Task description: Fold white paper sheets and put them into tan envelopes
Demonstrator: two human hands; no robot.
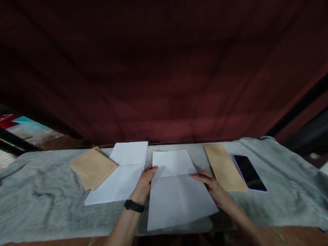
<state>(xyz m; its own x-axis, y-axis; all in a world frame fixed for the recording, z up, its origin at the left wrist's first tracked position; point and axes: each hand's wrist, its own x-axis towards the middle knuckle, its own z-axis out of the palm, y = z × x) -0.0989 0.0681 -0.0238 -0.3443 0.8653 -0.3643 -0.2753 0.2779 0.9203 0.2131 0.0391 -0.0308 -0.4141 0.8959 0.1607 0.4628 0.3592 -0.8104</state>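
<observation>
A creased white sheet of paper (pixel 179 194) is held up between my two hands, with a fold line running across its upper part. My left hand (pixel 148 177) pinches its left edge near that crease, thumb on top. On the opposite edge, my right hand (pixel 208 181) grips the sheet with the thumb over it and the other fingers partly hidden beneath. To the left lies a stack of white paper (pixel 128 174), also creased. Brown envelopes (pixel 93 167) overlap its left side. Right of my right hand rests another brown envelope (pixel 227 167).
A phone (pixel 249 172) in a light purple case lies at the right, against the brown envelope. Grey cloth (pixel 64 208) covers the work surface. A dark red curtain (pixel 169 85) hangs behind it. Dark bars (pixel 15 140) stand at the far left.
</observation>
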